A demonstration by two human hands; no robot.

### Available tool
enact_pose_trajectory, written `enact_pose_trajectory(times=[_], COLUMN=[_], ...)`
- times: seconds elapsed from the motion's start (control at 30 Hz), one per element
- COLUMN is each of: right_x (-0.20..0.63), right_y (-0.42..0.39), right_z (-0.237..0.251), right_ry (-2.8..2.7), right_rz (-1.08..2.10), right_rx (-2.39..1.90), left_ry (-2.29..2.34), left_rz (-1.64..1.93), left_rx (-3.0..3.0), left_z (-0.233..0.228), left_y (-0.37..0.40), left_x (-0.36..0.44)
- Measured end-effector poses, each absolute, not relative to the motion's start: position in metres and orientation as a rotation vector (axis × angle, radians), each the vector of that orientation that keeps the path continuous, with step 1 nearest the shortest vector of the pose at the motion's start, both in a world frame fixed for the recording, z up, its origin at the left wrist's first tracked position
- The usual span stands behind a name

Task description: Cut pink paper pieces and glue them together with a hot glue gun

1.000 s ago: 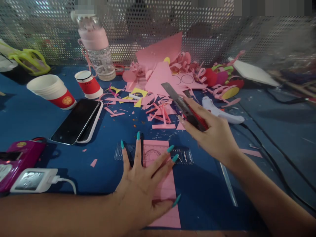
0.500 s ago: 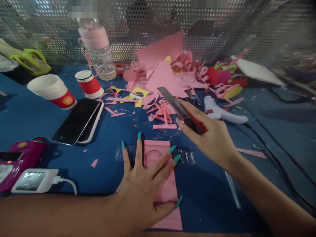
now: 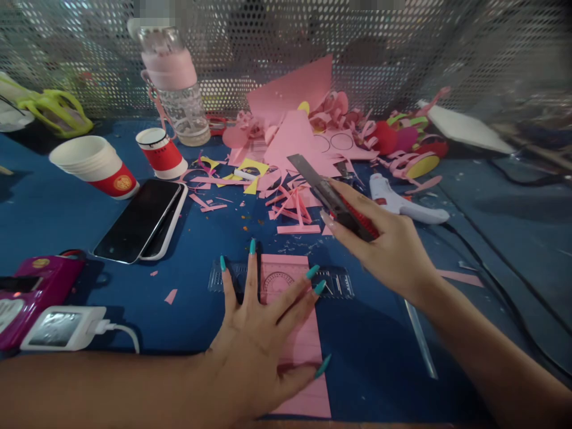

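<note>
Knife (image 3: 334,199) in the head view has barely moved since a second ago: right hand (image 3: 391,247) curled round its handle, above the table (image 3: 179,322), blade pointing forward and left, long axis diagonal. Left hand (image 3: 257,342), fingers spread wide, lies across clear ruler (image 3: 338,282), set crosswise over lengthwise pink paper (image 3: 306,333).

Left hand (image 3: 252,348) hides the middle of the clear ruler (image 3: 335,283) and part of the pink sheet (image 3: 304,342); ruler markings too small to read. Right hand (image 3: 386,244) covers the rear of the cutter (image 3: 333,199). Far end of the clear stick (image 3: 420,342) lost behind the right forearm (image 3: 473,339). Magenta box (image 3: 56,283) cut by left edge, bottle (image 3: 172,71) top under pixel blocks, far-right clutter (image 3: 547,131) blurred past naming
</note>
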State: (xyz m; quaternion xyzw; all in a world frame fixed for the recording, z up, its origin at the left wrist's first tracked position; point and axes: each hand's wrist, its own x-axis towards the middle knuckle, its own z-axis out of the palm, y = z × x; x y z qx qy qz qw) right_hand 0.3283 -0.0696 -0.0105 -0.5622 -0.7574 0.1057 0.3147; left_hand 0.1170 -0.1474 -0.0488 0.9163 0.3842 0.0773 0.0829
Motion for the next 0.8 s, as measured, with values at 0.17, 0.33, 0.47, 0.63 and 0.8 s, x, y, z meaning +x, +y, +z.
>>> enact_pose_trajectory(times=[0.17, 0.33, 0.47, 0.63, 0.8], right_x=[0.332, 0.335, 0.335, 0.341, 0.365], right_y=[-0.068, -0.067, -0.067, -0.067, -0.064], right_z=[-0.007, -0.007, -0.008, -0.006, 0.005], right_ry=[-1.978, -1.959, -1.940, -1.954, -2.212], right_rz=[0.307, 0.294, 0.263, 0.222, 0.454], right_rx=[-1.510, -1.506, -1.467, -1.427, -1.377], left_ry=[1.156, 1.167, 1.177, 1.165, 1.153], left_rz=[0.253, 0.244, 0.213, 0.227, 0.204], left_rx=[2.743, 2.765, 2.765, 2.779, 2.776], left_z=[-0.048, -0.049, -0.049, -0.049, -0.048], left_y=[-0.148, -0.148, -0.149, -0.148, -0.148], left_x=[0.117, 0.117, 0.118, 0.118, 0.117])
